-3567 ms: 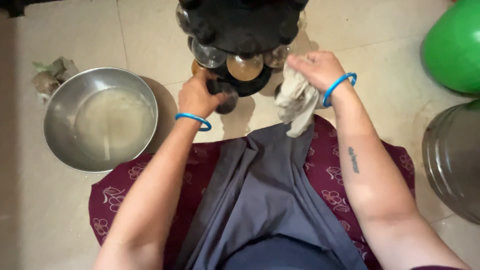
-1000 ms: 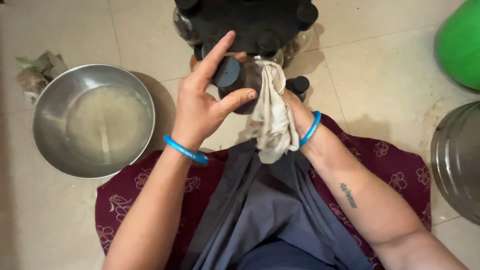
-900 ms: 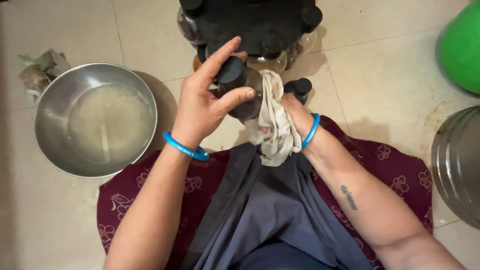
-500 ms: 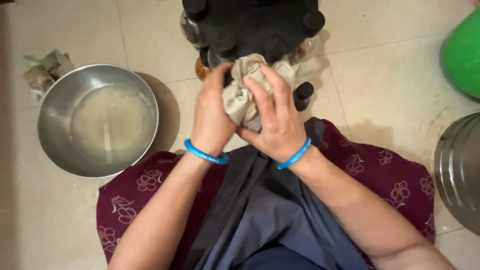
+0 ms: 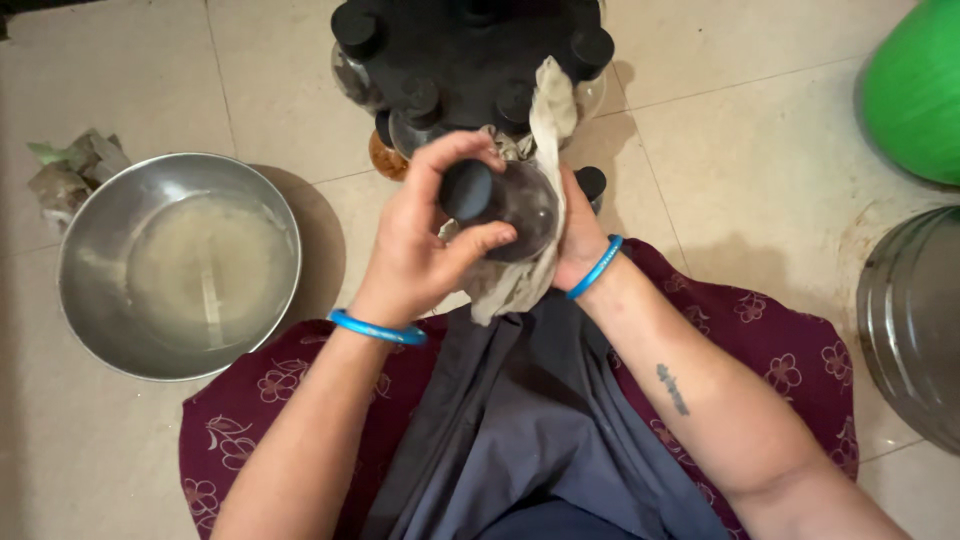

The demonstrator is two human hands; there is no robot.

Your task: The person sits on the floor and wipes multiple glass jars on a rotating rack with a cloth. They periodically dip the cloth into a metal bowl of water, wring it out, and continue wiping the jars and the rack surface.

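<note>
One round steel bowl [image 5: 150,290] of cloudy water sits on the tiled floor [image 5: 760,130], left of one black revolving jar rack [image 5: 470,70]. In front of the rack, the left hand [image 5: 425,250] has its fingers clamped on one black-lidded glass spice jar [image 5: 505,205]. The right hand [image 5: 575,235] presses one crumpled beige cloth [image 5: 535,200] around that jar, fingers closed on it.

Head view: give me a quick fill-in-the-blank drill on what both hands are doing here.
1. The left hand grips a small jar by its black ____.
2. The right hand presses a ____ against the jar.
3. The steel bowl on the floor holds cloudy ____.
4. Each wrist wears a ____ bangle.

Missing words: lid; cloth; water; blue
</note>
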